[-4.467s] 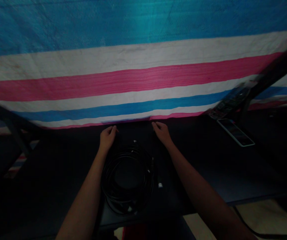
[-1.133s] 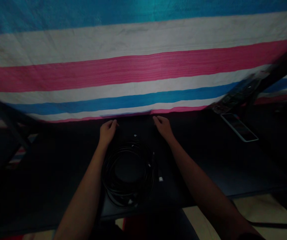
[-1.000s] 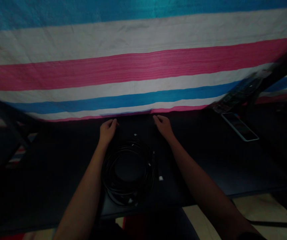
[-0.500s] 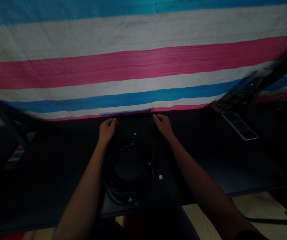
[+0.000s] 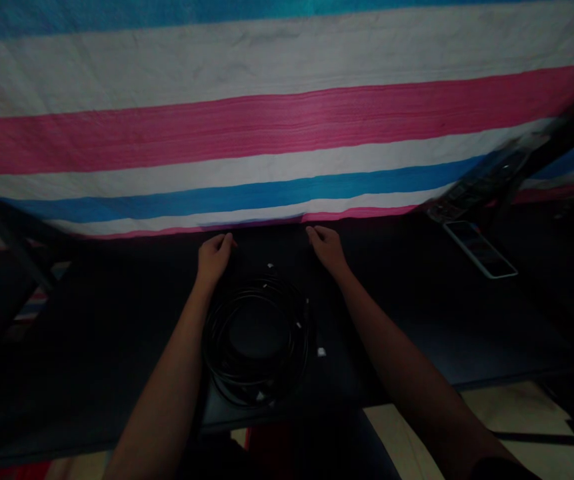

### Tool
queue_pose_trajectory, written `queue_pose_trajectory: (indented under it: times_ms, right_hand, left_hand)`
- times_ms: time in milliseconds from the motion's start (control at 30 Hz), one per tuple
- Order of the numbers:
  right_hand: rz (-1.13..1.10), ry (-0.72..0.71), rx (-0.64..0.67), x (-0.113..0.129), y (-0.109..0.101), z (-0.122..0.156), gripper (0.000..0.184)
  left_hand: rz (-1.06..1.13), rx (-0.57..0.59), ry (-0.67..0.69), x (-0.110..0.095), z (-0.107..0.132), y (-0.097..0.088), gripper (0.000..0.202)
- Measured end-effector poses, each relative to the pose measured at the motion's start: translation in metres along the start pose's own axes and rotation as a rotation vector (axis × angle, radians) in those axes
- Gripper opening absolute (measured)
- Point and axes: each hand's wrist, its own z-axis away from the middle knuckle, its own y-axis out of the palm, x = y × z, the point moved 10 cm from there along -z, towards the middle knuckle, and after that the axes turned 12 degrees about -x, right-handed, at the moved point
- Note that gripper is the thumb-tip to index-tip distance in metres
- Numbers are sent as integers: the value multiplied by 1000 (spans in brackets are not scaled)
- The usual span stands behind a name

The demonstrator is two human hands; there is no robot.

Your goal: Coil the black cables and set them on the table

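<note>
1. The fingers of the bare left hand (image 5: 214, 257) were curled loosely inward rather than spread wide. Their palm side was hidden, so I cannot tell how tightly they closed or whether they held anything.
2. The fingers of the bare right hand (image 5: 327, 248) were bent in much the same way, with thumb and forefinger near each other; nothing showed in their grasp.
3. The round, loosely wound coil of black cable (image 5: 257, 373) lay flat on the near side of both hands, between the forearms. It sat near the left fingers and farther from the right ones, apart from both; whether its left edge touched the left forearm I cannot tell.
4. By its look, the coil was probably bendable yet springy, fairly smooth, and moderately heavy for its many turns. Both sides of the ring, with all turns gathered, seemed the best hold; one strand alone might have loosened the bundle.
5. The small whitish connector (image 5: 321, 352) just right of the coil looked the more delicate part, better not pulled.
6. Farther right lay a pale-edged, dark-screened phone (image 5: 479, 250) on the wide black tabletop (image 5: 117, 320).
</note>
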Motion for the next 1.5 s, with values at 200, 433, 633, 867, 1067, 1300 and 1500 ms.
queue_pose_trajectory:
  times_ms: [200, 433, 633, 867, 1067, 1300, 1500]
  right_hand:
    - [-5, -1, -3, 0, 0, 0, 41]
    - [0, 2, -6, -1, 0, 0, 41]
    - [-3, 7, -2, -2, 0, 0, 41]
    - [-3, 6, 7, 1, 0, 0, 41]
    - [-5, 10, 12, 1, 0, 0, 41]
    - [1, 7, 4, 2, -1, 0, 42]
    - [-5, -19, 0, 4, -2, 0, 41]
  left_hand:
    - [-4, -2, -1, 0, 0, 0, 35]
    - [-1, 2, 3, -1, 0, 0, 36]
    - [-1, 1, 13, 0, 0, 1, 35]
    - [-5, 9, 14, -2, 0, 2, 36]
    - [-6, 5, 7, -4, 0, 1, 35]
    - [1, 5, 8, -4, 1, 1, 35]
    - [-5, -2, 7, -1, 0, 2, 35]
